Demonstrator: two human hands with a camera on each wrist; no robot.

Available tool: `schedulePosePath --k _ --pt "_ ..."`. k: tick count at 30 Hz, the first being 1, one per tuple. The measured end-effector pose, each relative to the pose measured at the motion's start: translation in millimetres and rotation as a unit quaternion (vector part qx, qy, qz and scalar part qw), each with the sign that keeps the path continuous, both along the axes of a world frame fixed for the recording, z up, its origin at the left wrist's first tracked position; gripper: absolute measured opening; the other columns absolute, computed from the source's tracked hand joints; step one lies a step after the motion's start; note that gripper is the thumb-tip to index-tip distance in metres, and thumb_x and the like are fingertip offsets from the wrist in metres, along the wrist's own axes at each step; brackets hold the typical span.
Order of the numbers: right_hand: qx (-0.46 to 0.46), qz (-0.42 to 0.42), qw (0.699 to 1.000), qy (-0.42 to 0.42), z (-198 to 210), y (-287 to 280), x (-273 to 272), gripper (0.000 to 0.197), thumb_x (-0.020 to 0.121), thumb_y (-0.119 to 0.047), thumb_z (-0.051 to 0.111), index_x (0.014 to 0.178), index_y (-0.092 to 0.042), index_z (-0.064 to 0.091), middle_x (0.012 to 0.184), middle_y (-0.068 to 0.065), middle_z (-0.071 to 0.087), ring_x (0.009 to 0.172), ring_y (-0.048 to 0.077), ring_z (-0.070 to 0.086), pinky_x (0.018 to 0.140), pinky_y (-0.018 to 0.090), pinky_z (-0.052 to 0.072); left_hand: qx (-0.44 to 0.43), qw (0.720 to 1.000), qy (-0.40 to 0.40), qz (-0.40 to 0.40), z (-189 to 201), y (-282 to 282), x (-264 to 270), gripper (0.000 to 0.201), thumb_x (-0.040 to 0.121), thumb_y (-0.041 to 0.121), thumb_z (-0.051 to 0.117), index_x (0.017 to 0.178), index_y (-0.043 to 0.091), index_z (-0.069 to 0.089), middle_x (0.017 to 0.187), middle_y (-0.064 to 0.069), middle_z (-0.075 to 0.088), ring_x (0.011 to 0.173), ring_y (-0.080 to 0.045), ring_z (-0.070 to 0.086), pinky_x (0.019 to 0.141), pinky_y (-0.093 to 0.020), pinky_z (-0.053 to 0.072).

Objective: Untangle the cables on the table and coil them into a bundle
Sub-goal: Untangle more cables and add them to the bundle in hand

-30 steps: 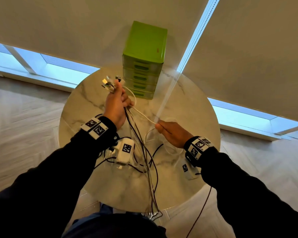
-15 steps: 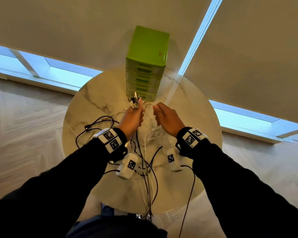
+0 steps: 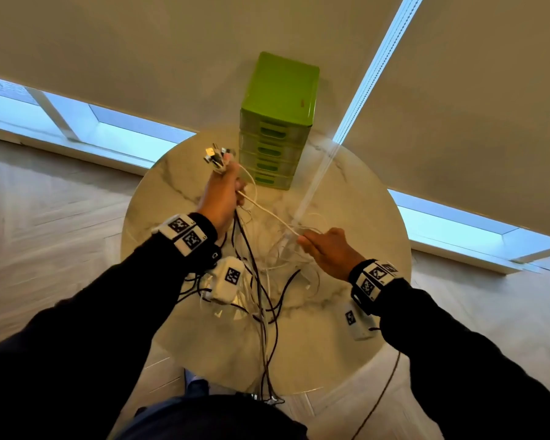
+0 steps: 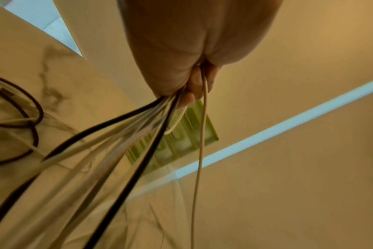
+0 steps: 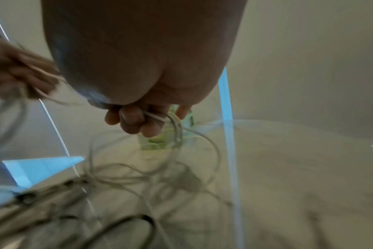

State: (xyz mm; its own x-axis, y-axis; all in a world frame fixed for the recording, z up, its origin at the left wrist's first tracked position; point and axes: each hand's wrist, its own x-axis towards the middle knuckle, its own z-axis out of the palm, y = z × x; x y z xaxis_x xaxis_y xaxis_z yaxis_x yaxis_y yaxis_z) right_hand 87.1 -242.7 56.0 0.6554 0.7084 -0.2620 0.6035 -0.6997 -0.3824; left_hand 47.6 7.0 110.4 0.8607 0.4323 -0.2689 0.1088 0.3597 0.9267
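My left hand (image 3: 223, 192) is raised over the round marble table (image 3: 356, 315) and grips a bunch of black and white cables (image 3: 258, 281) just below their plug ends (image 3: 216, 155). In the left wrist view the strands fan out from my left hand (image 4: 192, 91) as black and white cables (image 4: 138, 138). A white cable (image 3: 267, 212) runs taut from that fist to my right hand (image 3: 324, 249), which pinches it lower, to the right. My right hand (image 5: 143, 121) holds the white cable (image 5: 160, 118) between its curled fingers. The loose lengths lie tangled on the tabletop and trail over the near edge.
A green plastic drawer unit (image 3: 278, 122) stands at the table's far edge, close to my left hand. Pale window blinds hang behind it. White tagged camera boxes (image 3: 229, 281) hang under both wrists. Wooden floor surrounds the table.
My hands were close together half a second ago; now the left has risen to the far left with the plug ends, and the right has drawn back right along the white cable.
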Motion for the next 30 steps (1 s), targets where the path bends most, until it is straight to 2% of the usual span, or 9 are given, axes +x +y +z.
schedulePosePath --k 5,7,11,13,17,20,24,27,30 --pt "-0.063 -0.076 0.995 -0.020 -18 -38 20 0.035 0.107 -0.046 0.022 0.091 -0.028 0.048 0.072 -0.004 0.061 0.066 0.008 0.054 0.098 0.046 0.029 0.045 0.998 -0.015 0.041 14 35 -1 0.029 0.109 0.035 0.037 0.082 0.025 0.042 0.052 0.012 0.036 0.048 -0.003 0.034 0.050 -0.024 0.030" --pt "-0.036 -0.132 0.990 -0.036 -14 -35 28 0.034 0.107 -0.044 0.028 0.086 -0.028 0.050 0.070 -0.004 0.064 0.075 0.019 0.065 0.095 0.042 0.034 0.096 0.995 -0.017 0.017 17 34 -8 0.032 0.108 0.039 0.037 0.080 0.025 0.043 0.055 0.012 0.037 0.051 -0.004 0.035 0.051 -0.023 0.032" --pt "0.076 -0.147 0.986 -0.019 8 6 30 0.030 0.105 -0.043 0.037 0.084 -0.029 0.052 0.063 -0.015 0.052 0.076 0.031 0.068 0.080 0.045 0.050 0.185 0.980 0.006 -0.079 5 3 -22 0.029 0.107 0.041 0.041 0.110 0.018 0.058 0.074 0.007 0.046 0.065 -0.008 0.042 0.060 -0.025 0.038" --pt "0.147 -0.133 0.980 0.020 24 34 22 0.032 0.106 -0.041 0.040 0.083 -0.024 0.055 0.064 -0.014 0.054 0.067 0.022 0.063 0.075 0.041 0.051 0.203 0.972 0.014 -0.120 -4 -15 -24 0.035 0.106 0.041 0.044 0.126 0.015 0.057 0.076 0.008 0.049 0.067 -0.008 0.044 0.063 -0.027 0.039" --pt "0.232 -0.077 0.966 0.086 54 69 -3 0.027 0.106 -0.034 0.042 0.091 -0.020 0.059 0.075 -0.005 0.060 0.063 0.012 0.056 0.065 0.028 0.048 0.179 0.969 0.072 -0.152 -8 -31 -22 0.055 0.096 0.066 0.042 0.088 0.016 0.063 0.070 0.003 0.053 0.064 -0.013 0.045 0.062 -0.032 0.038" --pt "0.252 -0.048 0.960 0.114 62 67 -10 0.022 0.106 -0.033 0.042 0.096 -0.024 0.060 0.075 -0.011 0.059 0.064 0.010 0.057 0.065 0.024 0.050 0.139 0.975 0.083 -0.155 -7 -29 -21 0.062 0.087 0.074 0.048 0.088 0.016 0.069 0.070 0.003 0.058 0.068 -0.017 0.048 0.063 -0.033 0.039" --pt "0.226 -0.033 0.964 0.136 60 46 -6 0.030 0.106 -0.040 0.040 0.106 -0.022 0.064 0.074 0.005 0.060 0.063 0.015 0.057 0.068 0.031 0.052 0.092 0.983 0.085 -0.136 -7 -34 -13 0.030 0.090 0.044 0.067 0.093 0.015 0.072 0.063 0.003 0.052 0.058 -0.015 0.045 0.052 -0.028 0.038" --pt "0.196 -0.051 0.971 0.126 59 21 -6 0.030 0.107 -0.039 0.039 0.111 -0.023 0.064 0.066 -0.007 0.057 0.057 0.004 0.053 0.068 0.026 0.049 0.108 0.979 0.065 -0.158 -7 -53 -7 0.015 0.093 0.032 0.068 0.083 0.020 0.067 0.065 -0.001 0.054 0.058 -0.015 0.045 0.051 -0.026 0.037" --pt "0.194 -0.109 0.970 0.097 60 -9 -10 0.031 0.107 -0.039 0.035 0.112 -0.021 0.060 0.060 -0.007 0.057 0.053 0.009 0.055 0.067 0.026 0.049 0.103 0.977 0.060 -0.177 -5 -77 -2 0.015 0.096 0.030 0.062 0.084 0.022 0.063 0.064 0.004 0.048 0.057 -0.014 0.041 0.052 -0.027 0.034"
